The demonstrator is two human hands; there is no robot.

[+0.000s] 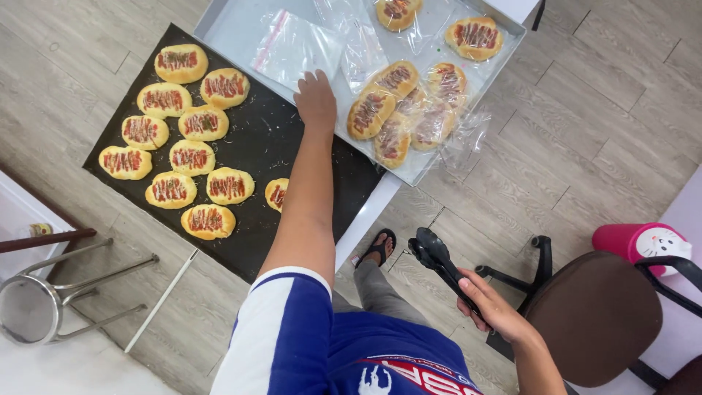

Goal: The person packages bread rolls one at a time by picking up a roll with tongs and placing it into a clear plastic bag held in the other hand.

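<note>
Left hand (316, 99) reaches to 12 o'clock, fingers loosely spread on a clear plastic bag (296, 47) in the white tray (219, 29). Right hand (491, 307), at 4 o'clock, grips black tongs (439, 262).

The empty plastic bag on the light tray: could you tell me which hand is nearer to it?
Left. The left hand touches the empty plastic bag at its edge; the right hand holds black tongs far below.

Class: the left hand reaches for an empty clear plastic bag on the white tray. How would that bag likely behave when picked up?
The bag looks thin and creased, so it is probably floppy and very light. Its glossy film may be slippery under the left hand. Lying flat on the tray, it could be hard to pinch up.
</note>
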